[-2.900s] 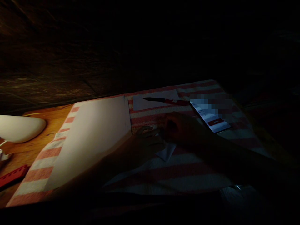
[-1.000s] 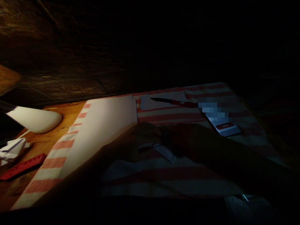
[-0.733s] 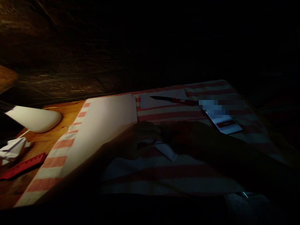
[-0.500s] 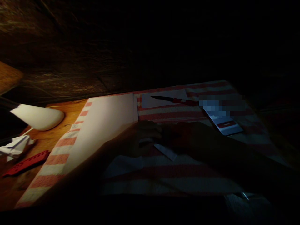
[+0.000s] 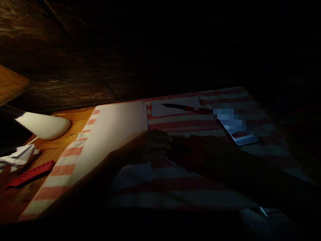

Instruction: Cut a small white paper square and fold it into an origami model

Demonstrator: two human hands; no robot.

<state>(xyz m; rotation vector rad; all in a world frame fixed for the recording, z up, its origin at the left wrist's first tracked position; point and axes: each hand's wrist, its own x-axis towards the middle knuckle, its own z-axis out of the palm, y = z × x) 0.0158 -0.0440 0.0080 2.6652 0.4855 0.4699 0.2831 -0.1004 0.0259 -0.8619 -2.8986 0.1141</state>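
Observation:
In deep shadow, my left hand [image 5: 156, 144] and my right hand [image 5: 202, 150] meet over the striped cloth. Between them a narrow edge of a small white paper [image 5: 174, 164] shows, seen nearly edge-on. The fingers of both hands are curled in around this paper, though the right fingertips are lost in the dark. Below my left wrist another piece of white paper [image 5: 135, 175] lies on the cloth. Partly under my left forearm is a large white sheet [image 5: 117, 120].
A red-and-white striped cloth [image 5: 62, 170] covers the wooden table [image 5: 80, 113]. Beyond my hands, a red-handled knife [image 5: 198, 109] rests partly on a paper piece [image 5: 160, 108]. A lit phone [image 5: 244, 140] lies right. Left are a white lamp base [image 5: 47, 126], crumpled paper [image 5: 18, 157] and a red ruler-like strip [image 5: 32, 174].
The small paper between my hands has tilted from showing its flat face to a thin edge. My right hand has shifted slightly down; the left stays almost in place.

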